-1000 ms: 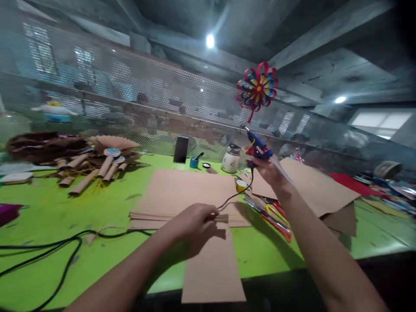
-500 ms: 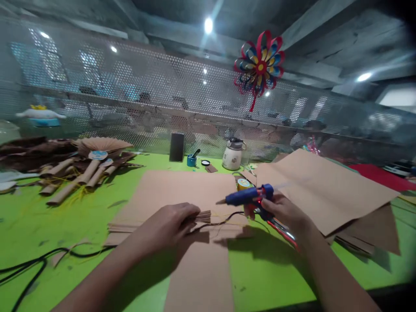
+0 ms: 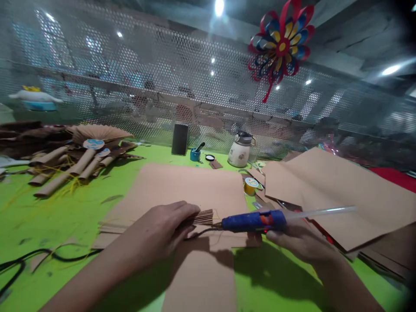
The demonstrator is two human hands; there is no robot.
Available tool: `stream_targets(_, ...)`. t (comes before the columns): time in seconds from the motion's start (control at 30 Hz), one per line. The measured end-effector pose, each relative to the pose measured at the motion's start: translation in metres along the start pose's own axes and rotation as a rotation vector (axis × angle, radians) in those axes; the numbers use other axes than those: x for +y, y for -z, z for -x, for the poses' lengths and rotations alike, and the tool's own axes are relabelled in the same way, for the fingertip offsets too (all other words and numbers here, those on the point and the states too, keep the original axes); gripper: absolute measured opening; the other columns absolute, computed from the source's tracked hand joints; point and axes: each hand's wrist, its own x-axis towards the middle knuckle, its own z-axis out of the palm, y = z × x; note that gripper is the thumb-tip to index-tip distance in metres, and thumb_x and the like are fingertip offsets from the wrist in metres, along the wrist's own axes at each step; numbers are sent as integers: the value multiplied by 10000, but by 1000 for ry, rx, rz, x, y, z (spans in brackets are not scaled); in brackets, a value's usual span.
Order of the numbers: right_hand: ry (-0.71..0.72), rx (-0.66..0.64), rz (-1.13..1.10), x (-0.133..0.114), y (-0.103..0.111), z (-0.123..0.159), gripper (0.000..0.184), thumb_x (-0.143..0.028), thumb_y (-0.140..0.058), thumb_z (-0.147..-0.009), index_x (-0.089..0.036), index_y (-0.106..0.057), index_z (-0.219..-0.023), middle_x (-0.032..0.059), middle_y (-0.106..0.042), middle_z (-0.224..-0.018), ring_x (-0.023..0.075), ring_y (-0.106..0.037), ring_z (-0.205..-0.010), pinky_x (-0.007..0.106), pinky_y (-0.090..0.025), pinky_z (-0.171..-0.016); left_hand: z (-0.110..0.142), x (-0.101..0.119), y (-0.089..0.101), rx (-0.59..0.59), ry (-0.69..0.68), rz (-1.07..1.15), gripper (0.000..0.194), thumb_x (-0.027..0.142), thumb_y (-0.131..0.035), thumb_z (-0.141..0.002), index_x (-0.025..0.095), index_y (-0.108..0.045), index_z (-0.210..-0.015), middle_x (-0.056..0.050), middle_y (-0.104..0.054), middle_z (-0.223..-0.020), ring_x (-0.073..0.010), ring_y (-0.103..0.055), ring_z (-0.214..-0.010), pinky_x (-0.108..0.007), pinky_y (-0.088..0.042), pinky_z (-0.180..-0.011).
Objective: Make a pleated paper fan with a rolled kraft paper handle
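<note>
My left hand [image 3: 159,232] is closed on a pleated, folded strip of brown paper [image 3: 202,216], pressing it down on a long brown paper sheet [image 3: 201,277]. My right hand [image 3: 297,242] grips a blue hot glue gun [image 3: 255,221] held level, its tip pointing left at the pleated end. A clear glue stick [image 3: 320,212] juts from the gun's back. The gun's black cord [image 3: 198,233] trails under my left hand.
A stack of brown sheets [image 3: 182,190] lies on the green table [image 3: 58,212], more sheets [image 3: 328,190] at right. Paper rolls and fans [image 3: 74,160] sit far left. A phone [image 3: 180,139], small pots, a white jar [image 3: 239,151], yellow tape [image 3: 251,186], a mesh wall and a hanging paper flower [image 3: 280,43] stand behind.
My right hand brought the glue gun down from up by the jar to the table and turned its tip toward the pleated paper. My left hand stayed on the paper.
</note>
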Motion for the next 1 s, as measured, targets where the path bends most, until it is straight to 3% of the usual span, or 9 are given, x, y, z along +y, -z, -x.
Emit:
stream_targets(0.17, 83, 59, 150, -5, -3, -3, 303, -424, -594, -927, -169, -745, -989, 98, -721, -935, 224, -677, -859, 337, -575, -768, -1, 1, -1, -8, 19, 15, 214, 295, -463, -977, 238, -626, -1105, -30, -685, -962, -188, -634, -835, -273, -428, -708)
stream_targets(0.27, 59, 54, 130, -6, -6, -3, 329, -447, -575, -938, -174, -735, -1027, 100, -720, -965, 218, -685, -842, 312, -582, -731, -2, 1, -1, -8, 26, 41, 215, 295, -464, -975, 239, -635, -1092, -25, -691, -962, -183, -638, -836, -269, -436, -713)
stream_targets(0.43, 83, 43, 153, -4, -10, -1, 366, -470, -525, -967, -166, -699, -1071, 100, -721, -989, 214, -687, -888, 315, -571, -814, -1, -1, -3, -1, 20, 78, 212, 288, -489, -960, 250, -642, -1101, -12, -700, -973, -167, -645, -843, -252, -448, -729)
stream_targets(0.6, 147, 84, 133, -3, -14, -2, 333, -400, -540, -974, -193, -618, -1223, 95, -709, -1039, 211, -686, -920, 298, -568, -821, -1, -1, -3, -3, 34, 119, 231, 316, -486, -963, 252, -645, -1119, -18, -708, -991, -166, -649, -848, -250, -457, -729)
stream_targets(1.0, 130, 166, 138, -18, -17, 3, 308, -414, -558, -956, -183, -683, -1116, 115, -708, -999, 224, -672, -889, 324, -584, -781, -1, 6, 3, 32, 58, 186, 246, 306, -469, -959, 233, -631, -1130, -22, -696, -979, -167, -629, -836, -255, -456, -722)
